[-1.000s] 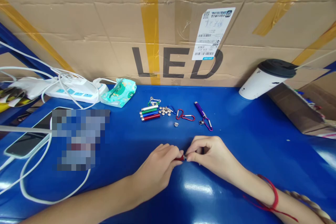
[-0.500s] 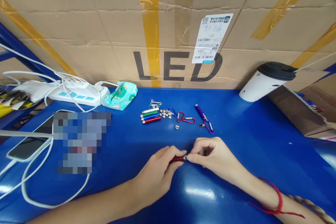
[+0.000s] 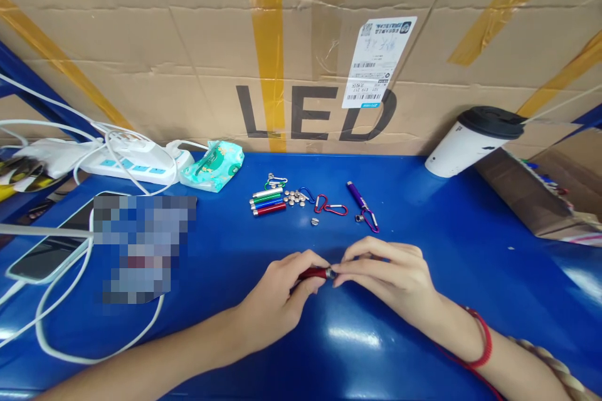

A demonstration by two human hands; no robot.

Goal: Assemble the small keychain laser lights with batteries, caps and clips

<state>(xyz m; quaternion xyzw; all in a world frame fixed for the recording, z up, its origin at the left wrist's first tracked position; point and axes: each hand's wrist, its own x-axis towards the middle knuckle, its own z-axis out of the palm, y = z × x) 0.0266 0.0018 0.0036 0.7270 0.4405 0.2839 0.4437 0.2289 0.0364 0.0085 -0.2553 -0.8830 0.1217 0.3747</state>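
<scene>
Over the glossy desk point(image 3: 404, 357), the left hand point(image 3: 275, 291) clasps a red cylinder point(image 3: 312, 273); the right hand point(image 3: 399, 276), grip unclear, is at its silvery tip point(image 3: 330, 272).

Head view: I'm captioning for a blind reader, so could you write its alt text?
The left hand grips a small red tube over a blue table, and the fingertips of the right hand are at the tube's silvery end. Beyond lie four similar tubes side by side, small round metal pieces and carabiner clips. A cardboard box marked LED stands behind.
</scene>
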